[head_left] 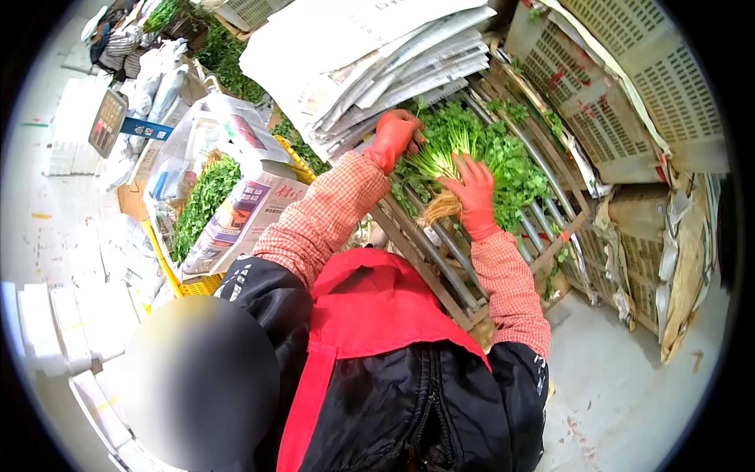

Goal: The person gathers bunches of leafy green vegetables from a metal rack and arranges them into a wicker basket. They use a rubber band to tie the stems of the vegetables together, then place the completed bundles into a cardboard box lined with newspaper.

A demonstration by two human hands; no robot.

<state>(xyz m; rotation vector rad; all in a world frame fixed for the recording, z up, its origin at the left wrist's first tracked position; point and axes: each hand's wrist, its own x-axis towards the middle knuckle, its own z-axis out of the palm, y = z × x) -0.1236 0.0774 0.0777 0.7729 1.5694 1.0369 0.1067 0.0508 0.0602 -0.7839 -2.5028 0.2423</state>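
Leafy coriander (510,157) with pale green stems lies spread over a slatted rack of metal bars (452,250) in front of me. My right hand (474,195), in an orange-red rubber glove, closes over the stems of a coriander bunch (440,164). Tan roots of that bunch stick out below the glove, towards me. My left hand (395,140), gloved alike, is at the left edge of the greens beside the stems. Its fingers are curled in, and what they may pinch is hidden.
Beyond my left hand is a tall stack of newspapers (354,59). A yellow basket (194,287) lined with newspaper holds greens (206,208) at left, near a scale display (108,122). Slotted plastic crates (602,118) stand at right. White foam boxes (51,330) are at lower left.
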